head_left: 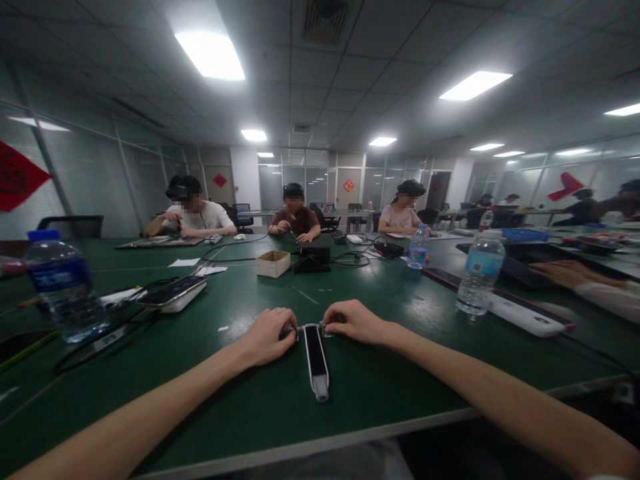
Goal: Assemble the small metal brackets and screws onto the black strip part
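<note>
A long, narrow white-framed object with a black face (pixel 316 355) lies on the green table directly in front of me, its grey blunt end pointing toward me. At its far end, small clear-looking parts stick out on both sides. My left hand (pixel 273 335) rests on the table to the left of that end, its fingers closed round something small that they mostly hide. On the opposite side, my right hand (pixel 354 323) pinches a small clear part between thumb and curled fingers. Whether these small parts are joined to the long object I cannot tell.
Water bottles stand left (pixel 65 287) and right (pixel 480 273). A small cardboard box (pixel 273 264) and a black stand (pixel 313 259) are ahead. A phone on a white block (pixel 175 293), a white power bank (pixel 525 315) and cables lie around. Several people sit opposite; another person's hands (pixel 575 275) are at right.
</note>
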A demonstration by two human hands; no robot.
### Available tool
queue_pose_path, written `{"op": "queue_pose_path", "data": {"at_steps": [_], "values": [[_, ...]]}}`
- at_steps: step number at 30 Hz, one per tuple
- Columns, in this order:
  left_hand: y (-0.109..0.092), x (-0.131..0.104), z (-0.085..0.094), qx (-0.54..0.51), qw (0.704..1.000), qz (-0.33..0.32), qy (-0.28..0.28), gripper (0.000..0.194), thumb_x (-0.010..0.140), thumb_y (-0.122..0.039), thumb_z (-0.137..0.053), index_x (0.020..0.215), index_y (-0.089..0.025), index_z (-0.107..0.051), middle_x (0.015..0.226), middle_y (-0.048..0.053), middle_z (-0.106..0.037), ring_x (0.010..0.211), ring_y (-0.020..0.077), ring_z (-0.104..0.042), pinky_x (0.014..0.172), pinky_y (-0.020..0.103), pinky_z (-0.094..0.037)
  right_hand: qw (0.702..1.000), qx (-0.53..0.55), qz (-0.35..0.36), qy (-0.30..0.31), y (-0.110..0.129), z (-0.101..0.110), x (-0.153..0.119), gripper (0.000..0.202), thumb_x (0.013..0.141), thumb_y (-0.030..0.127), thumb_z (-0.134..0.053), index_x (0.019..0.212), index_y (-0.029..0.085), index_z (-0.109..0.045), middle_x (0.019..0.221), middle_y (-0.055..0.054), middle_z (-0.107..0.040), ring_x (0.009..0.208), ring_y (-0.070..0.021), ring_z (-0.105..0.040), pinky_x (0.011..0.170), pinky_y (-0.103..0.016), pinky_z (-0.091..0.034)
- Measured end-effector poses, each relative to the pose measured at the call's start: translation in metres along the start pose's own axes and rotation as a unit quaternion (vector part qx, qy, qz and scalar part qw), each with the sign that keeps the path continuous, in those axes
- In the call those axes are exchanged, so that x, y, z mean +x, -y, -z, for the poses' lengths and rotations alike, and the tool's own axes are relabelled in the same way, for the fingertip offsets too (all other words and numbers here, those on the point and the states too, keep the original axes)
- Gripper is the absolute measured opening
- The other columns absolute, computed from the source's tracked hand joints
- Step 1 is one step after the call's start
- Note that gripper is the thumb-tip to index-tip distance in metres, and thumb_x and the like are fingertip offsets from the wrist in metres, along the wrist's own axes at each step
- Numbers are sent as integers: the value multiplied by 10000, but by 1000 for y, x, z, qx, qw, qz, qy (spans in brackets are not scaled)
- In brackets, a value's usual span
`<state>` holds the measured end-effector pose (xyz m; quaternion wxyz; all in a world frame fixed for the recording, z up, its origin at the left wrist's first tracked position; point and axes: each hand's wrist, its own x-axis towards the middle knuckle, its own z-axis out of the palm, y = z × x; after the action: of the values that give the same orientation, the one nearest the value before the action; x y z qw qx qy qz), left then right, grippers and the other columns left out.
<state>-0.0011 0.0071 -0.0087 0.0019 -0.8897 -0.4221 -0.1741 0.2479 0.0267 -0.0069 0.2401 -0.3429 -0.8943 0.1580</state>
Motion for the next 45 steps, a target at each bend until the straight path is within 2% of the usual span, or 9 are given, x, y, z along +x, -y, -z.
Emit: {"op": "queue_pose_path", "data": {"at_steps": [13,26,30,36,41,45], "values": [[-4,-1,4,-5,1000,4,4,107,832,-241,-488,882,-192,-569,825,31,-629,757,202,-580,719,332,-426,1000,-11,6,-16,-4,-1,-1,146,794,258,-702,893,159,-661,836,-4,-645,715,-128,-575,641,-227,-450],[-5,-2,5,-8,1000,16,10,115,836,-245,-491,896,-195,-575,822,26,-625,766,204,-576,728,336,-423,1000,23,-20,0,1,1,-1,122,832,265,-666,901,165,-679,843,-6,-666,745,-138,-610,684,-230,-474],[-5,-4,5,-14,1000,22,8,114,835,-242,-485,888,-202,-578,833,25,-629,774,198,-570,706,319,-429,1000,-11,-1,-5,-1,0,0,109,863,256,-628,902,177,-693,891,-24,-664,814,-156,-616,745,-243,-473],[-5,-3,6,-28,999,29,21,124,848,-243,-473,902,-200,-576,853,37,-630,782,204,-563,735,341,-417,999,-32,15,4,-1,1,1,240,950,277,-478,921,178,-695,911,-47,-651,826,-155,-610,774,-257,-474],[-6,-3,6,-31,999,33,22,126,848,-239,-471,903,-203,-578,859,36,-636,785,209,-573,732,339,-414,999,-45,-10,-7,7,6,-3,179,905,292,-545,942,176,-676,923,-45,-636,821,-158,-595,735,-258,-480],[-4,-3,5,-23,999,20,10,125,845,-244,-475,892,-206,-585,847,33,-639,778,207,-581,723,329,-423,998,-65,24,15,6,9,-5,202,903,302,-543,992,194,-689,970,-50,-625,847,-153,-599,764,-257,-482]]}}
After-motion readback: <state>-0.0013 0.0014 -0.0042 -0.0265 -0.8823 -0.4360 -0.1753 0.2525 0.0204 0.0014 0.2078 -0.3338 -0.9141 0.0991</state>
